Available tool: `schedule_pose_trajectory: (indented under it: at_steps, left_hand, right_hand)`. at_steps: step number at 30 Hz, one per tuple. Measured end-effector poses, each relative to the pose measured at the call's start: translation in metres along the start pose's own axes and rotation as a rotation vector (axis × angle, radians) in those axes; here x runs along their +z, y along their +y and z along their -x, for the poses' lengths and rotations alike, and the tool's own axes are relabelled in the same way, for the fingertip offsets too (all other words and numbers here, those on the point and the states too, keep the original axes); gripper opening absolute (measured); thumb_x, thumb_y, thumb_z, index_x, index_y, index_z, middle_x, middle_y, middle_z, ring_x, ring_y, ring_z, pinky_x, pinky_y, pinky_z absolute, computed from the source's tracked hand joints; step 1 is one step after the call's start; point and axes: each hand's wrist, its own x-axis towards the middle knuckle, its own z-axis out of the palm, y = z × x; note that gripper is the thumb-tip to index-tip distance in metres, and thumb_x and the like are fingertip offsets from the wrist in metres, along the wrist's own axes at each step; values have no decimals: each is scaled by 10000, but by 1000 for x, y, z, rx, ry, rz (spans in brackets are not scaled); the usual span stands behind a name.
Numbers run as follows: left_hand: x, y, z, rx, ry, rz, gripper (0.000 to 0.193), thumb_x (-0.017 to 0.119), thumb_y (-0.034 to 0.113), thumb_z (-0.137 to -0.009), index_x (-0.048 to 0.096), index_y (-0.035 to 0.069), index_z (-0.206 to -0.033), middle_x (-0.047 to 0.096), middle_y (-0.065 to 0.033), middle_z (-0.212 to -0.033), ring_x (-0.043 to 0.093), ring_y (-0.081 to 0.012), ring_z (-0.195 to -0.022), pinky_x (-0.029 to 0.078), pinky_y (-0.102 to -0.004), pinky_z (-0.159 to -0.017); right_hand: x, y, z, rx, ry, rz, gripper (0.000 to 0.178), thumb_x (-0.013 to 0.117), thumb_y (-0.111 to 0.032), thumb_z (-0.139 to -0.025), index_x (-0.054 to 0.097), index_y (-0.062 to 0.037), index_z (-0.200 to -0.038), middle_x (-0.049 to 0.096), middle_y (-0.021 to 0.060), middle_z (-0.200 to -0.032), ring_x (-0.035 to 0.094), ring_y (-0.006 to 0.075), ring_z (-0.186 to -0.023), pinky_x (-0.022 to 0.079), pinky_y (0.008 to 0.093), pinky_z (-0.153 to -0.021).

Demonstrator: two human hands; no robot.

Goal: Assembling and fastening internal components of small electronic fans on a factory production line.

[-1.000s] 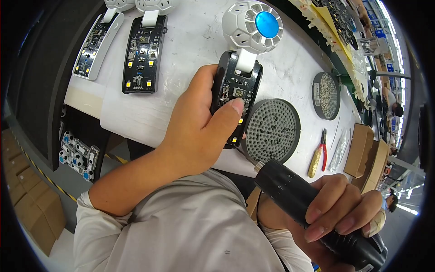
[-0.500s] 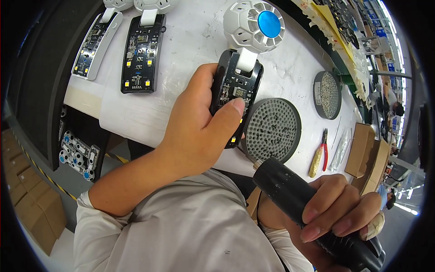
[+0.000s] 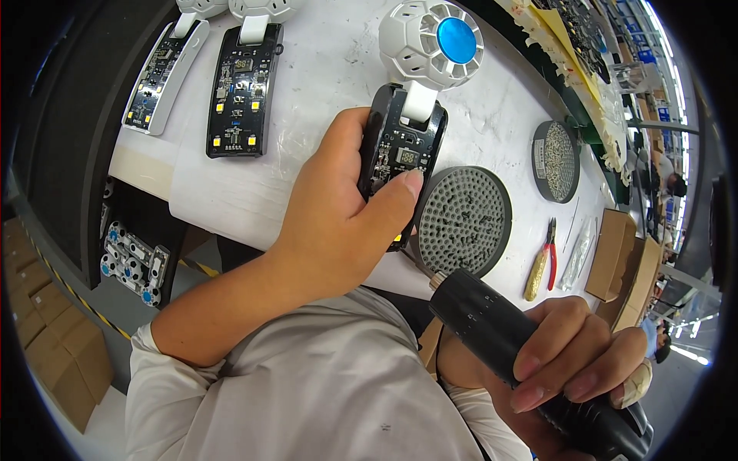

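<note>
My left hand [image 3: 338,203] is wrapped round the black handle of a small fan [image 3: 403,142], its thumb lying across the exposed circuit board. The fan's white caged head [image 3: 403,38] has a blue centre disc and points toward the far side. In my right hand [image 3: 576,361] is a black electric screwdriver [image 3: 480,315], its bit angled up and left toward the lower end of the handle. Where the bit's tip meets the handle is hidden. Just right of the handle sits a round grey screw tray [image 3: 465,219] with many small holes and dark screws.
Two more fans with exposed boards, one white [image 3: 161,77] and one black [image 3: 242,92], lie at the far left. Toward the right are another round tray [image 3: 555,161], pliers [image 3: 542,265] and an open cardboard box [image 3: 619,261]. Cartons [image 3: 65,346] stand on the floor at left.
My left thumb has shifted slightly right and down over the board, covering more of its lower part. The screwdriver stays almost in place.
</note>
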Motion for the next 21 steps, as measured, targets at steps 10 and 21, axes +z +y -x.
schedule_pose_trajectory:
  at_steps: [10, 21]
  left_hand:
    - [-2, 4, -1, -37, -44, 49, 391, 535, 105, -910, 390, -23, -1249, 606, -131, -928, 639, -166, -674, 541, -287, -605]
    - [-20, 17, -6, -259, -315, 548, 393, 597, 108, -885, 422, -36, -1206, 642, -186, -1025, 675, -226, -767, 566, -343, -660]
  right_hand:
    - [-14, -1, -3, -70, -15, 12, 536, 600, -472, -894, 460, -13, -1133, 469, 112, -984, 577, 221, -664, 459, 360, -581]
    - [-34, -2, -5, -83, -77, -19, 530, 748, -289, -818, 442, 32, -1108, 505, 145, -934, 609, 240, -586, 499, 360, -544]
